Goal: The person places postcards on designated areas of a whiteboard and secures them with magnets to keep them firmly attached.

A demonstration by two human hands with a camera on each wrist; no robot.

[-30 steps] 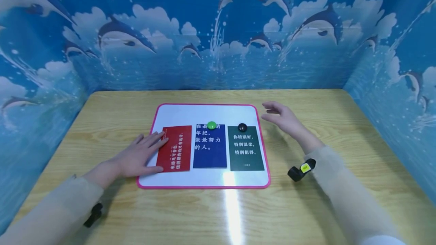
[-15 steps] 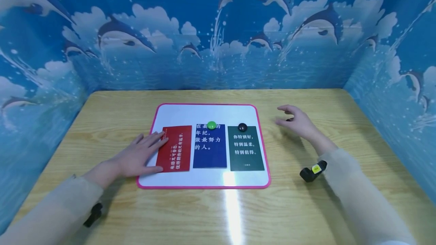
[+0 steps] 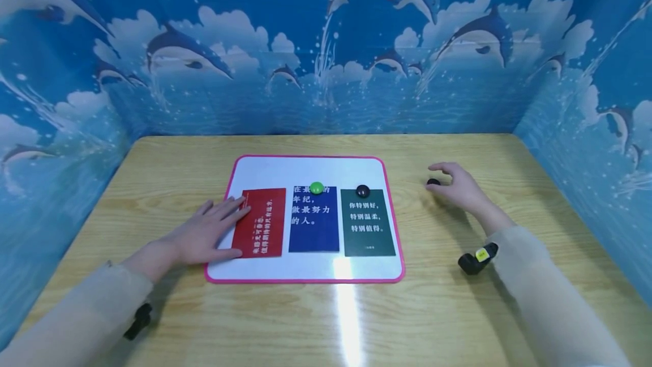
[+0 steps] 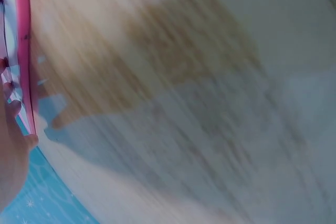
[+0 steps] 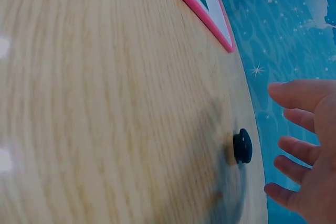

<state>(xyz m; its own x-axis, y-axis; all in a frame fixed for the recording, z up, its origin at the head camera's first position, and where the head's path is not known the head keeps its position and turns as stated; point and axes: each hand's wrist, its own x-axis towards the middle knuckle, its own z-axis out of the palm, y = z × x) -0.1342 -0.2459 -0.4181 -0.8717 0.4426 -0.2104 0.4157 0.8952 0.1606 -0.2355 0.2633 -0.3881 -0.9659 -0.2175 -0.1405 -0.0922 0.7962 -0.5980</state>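
A white board with a pink rim (image 3: 305,281) lies on the table. Along it lie a red card (image 3: 260,222), a blue card (image 3: 313,237) and a dark green card (image 3: 368,237), all printed with white Chinese characters. My left hand (image 3: 206,234) rests flat with spread fingers over the red card's left edge and the board. A green round magnet (image 3: 316,188) sits on the blue card's top edge, a black one on the green card's. Right of the board, my right hand (image 3: 460,188) hovers with parted fingers around another black round magnet (image 5: 242,146), which stands on the table, apart from the fingers.
The wooden table (image 3: 285,321) runs back to a blue curtain (image 3: 326,101) with dolphins, which also hangs along both sides. Light glares on the tabletop in front of the board. A black strap device (image 3: 477,259) sits on my right wrist.
My right hand has moved right, away from the board, to the loose black magnet. Under my left hand the red card has shifted very slightly left.
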